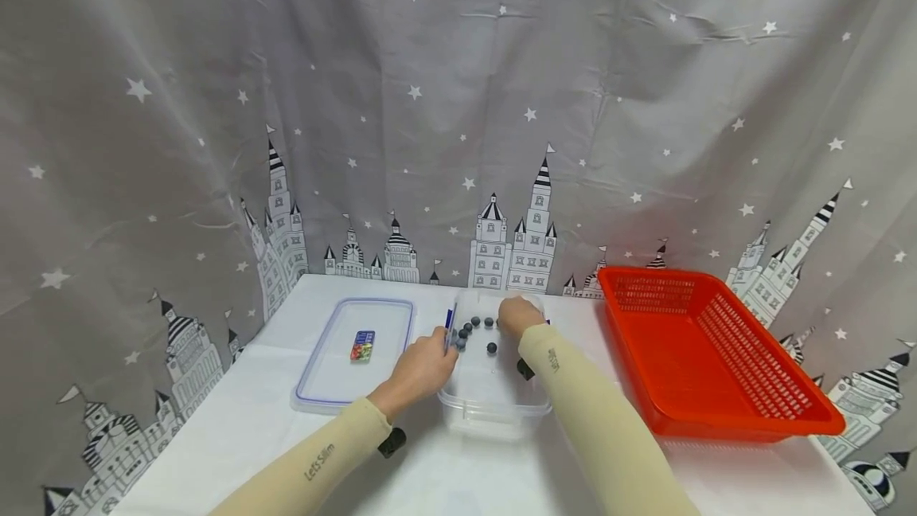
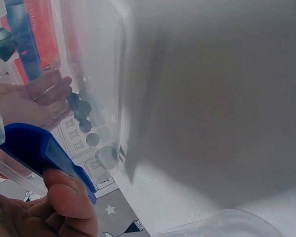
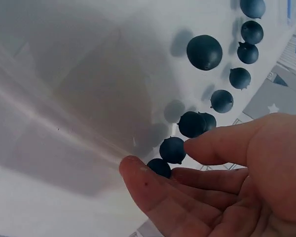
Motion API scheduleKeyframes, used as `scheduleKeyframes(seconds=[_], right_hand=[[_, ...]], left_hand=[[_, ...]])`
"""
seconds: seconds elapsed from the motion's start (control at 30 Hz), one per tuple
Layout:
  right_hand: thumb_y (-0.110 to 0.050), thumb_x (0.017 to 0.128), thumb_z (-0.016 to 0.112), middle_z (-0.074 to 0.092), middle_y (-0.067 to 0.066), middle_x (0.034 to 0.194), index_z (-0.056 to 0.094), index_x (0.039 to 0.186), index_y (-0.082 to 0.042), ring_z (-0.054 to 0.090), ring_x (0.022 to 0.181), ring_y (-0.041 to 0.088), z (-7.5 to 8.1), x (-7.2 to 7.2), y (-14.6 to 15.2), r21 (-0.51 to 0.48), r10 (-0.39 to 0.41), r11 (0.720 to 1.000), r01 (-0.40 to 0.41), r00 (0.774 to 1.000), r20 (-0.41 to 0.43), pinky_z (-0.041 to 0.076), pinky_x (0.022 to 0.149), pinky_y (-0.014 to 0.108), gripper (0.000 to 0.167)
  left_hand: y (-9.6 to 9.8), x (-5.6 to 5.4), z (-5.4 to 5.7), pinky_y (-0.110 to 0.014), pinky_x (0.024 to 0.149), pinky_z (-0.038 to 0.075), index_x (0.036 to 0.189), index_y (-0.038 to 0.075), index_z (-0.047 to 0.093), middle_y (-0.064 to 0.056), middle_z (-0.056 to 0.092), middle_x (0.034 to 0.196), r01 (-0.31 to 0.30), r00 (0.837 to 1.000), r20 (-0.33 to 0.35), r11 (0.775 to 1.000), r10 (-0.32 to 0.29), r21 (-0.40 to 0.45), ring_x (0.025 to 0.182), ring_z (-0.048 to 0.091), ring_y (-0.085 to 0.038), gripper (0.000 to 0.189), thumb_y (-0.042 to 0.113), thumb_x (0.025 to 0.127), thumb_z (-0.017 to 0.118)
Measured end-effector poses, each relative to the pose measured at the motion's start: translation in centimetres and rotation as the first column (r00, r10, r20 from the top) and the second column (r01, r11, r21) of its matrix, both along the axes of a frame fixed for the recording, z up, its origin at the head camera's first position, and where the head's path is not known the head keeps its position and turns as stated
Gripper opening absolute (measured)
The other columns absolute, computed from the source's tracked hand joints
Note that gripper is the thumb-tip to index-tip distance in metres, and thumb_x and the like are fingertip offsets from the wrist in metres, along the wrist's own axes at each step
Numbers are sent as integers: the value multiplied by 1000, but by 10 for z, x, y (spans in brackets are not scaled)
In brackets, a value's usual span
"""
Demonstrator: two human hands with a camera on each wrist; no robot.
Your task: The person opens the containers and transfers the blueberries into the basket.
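A clear plastic container (image 1: 494, 425) stands on the table, with several blueberries (image 1: 491, 348) on its bottom. My left hand (image 1: 423, 369) grips its left side; in the left wrist view the thumb and fingers hold the rim at a blue latch (image 2: 44, 153). My right hand (image 1: 519, 317) is down inside, toward the far wall. In the right wrist view its thumb (image 3: 219, 143) lies right at a blueberry (image 3: 172, 150) in a curved row, and the index fingertip reaches past another blueberry (image 3: 159, 168). One larger blueberry (image 3: 204, 52) sits apart from the row.
Left of the container lies its flat lid (image 1: 380, 321) with a blue seal and a small colourful label (image 1: 362, 346). A red perforated basket (image 1: 752, 428) stands at the right. Behind the white table (image 1: 251, 420) hangs a grey curtain (image 1: 430, 102) with stars and castles.
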State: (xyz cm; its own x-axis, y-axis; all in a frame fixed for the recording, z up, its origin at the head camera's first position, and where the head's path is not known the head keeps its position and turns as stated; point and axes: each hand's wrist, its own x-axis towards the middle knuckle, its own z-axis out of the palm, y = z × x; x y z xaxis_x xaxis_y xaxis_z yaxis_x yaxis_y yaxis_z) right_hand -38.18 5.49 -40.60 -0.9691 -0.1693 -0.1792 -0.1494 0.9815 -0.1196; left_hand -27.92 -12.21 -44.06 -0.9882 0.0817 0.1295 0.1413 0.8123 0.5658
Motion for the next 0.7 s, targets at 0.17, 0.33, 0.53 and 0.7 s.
scheduleKeyframes(seconds=[0.17,0.33,0.53,0.7], right_hand=[[-13,95,65,67,12,91,71,109,1,60,76,22,-2,-10,0,-82,-72,994,76,996,61,52,73,34,21],[-10,96,62,65,13,91,68,115,3,61,72,21,-4,-17,-1,-138,-112,982,126,988,103,54,64,32,23],[-10,94,65,67,13,94,71,110,3,61,78,23,-3,-8,-1,-92,-100,991,101,995,12,53,71,35,22],[-11,95,63,65,13,90,70,112,4,61,78,23,-3,-6,-2,-87,-97,991,99,995,26,53,69,34,24]], left_hand=[[1,0,0,-34,53,45,139,-8,48,-24,70,104,-10,1000,-9,1000,10,-6,60,57,-20,51,25,100,47],[2,0,0,-34,55,46,139,-7,49,-25,70,108,-13,1000,-10,1000,13,-11,62,58,-20,51,25,100,47],[2,1,1,-36,59,48,137,-7,50,-25,70,108,-11,1000,-12,1000,11,-21,64,59,-21,50,25,99,48],[2,1,1,-37,60,49,139,-7,49,-25,70,109,-13,1000,-3,1000,13,-18,65,60,-20,50,25,101,48]])
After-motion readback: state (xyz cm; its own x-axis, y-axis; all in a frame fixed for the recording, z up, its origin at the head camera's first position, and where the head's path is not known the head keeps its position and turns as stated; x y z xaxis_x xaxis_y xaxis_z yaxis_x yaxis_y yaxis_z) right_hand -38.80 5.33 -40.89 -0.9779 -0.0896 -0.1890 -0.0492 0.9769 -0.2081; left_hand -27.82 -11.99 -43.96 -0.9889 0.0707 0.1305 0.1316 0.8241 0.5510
